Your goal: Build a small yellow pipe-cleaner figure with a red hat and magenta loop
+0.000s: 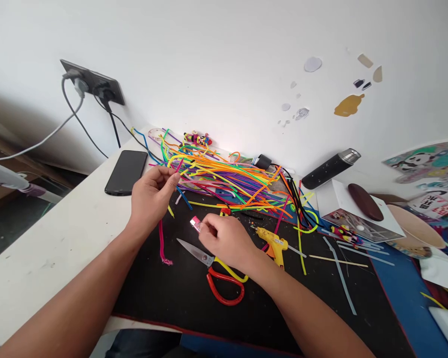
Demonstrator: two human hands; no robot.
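Forearms (91, 286) rise from the frame's lower corners; mid-frame my right hand (226, 238) pinches a pink lighter (195, 223); my left hand (153, 191) pinches something I cannot make out.

Pipe cleaners (242, 181) behind scissors (205, 258); phone (126, 171) left; glue gun (277, 243) right.

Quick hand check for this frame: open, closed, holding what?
Left hand: closed, pinching a magenta pipe cleaner.
Right hand: closed, holding what looks like a pink lighter.

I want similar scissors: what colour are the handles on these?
One red handle and one yellow handle; head view.
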